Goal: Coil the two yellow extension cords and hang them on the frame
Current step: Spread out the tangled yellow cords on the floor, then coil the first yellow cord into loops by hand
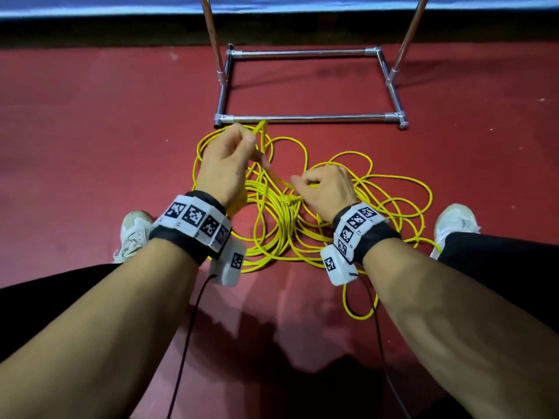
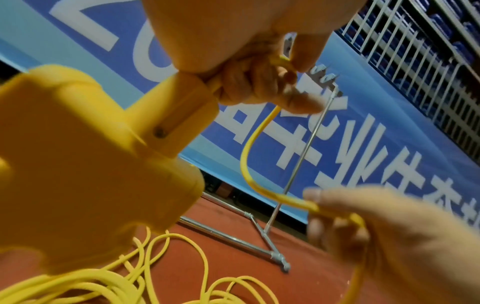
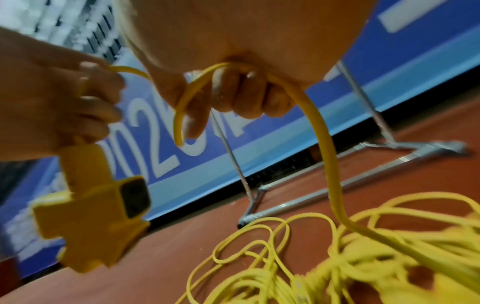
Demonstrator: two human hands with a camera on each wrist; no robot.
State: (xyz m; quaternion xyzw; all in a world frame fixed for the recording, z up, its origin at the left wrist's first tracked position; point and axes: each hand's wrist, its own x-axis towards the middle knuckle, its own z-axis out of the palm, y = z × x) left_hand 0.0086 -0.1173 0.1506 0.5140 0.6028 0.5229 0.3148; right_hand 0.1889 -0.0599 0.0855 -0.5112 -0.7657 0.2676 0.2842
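Yellow extension cord (image 1: 281, 207) lies in a tangled heap of loops on the red floor between my feet. My left hand (image 1: 225, 164) grips the cord just above its yellow socket block (image 2: 85, 164), which hangs below the fist; the same socket block (image 3: 96, 222) shows in the right wrist view. My right hand (image 1: 325, 189) curls round a stretch of cord (image 3: 322, 144) a short span along, over the heap. The cord (image 2: 249, 164) sags between the two hands. The metal frame (image 1: 305, 118) stands just beyond the heap, its base bar nearest me.
My two white shoes (image 1: 134, 234) (image 1: 453, 225) flank the heap. A blue banner (image 2: 337, 144) with white lettering runs behind the frame's uprights (image 1: 211, 34). Black sensor cables (image 1: 187, 343) trail from my wristbands. Bare red floor lies to the left and right.
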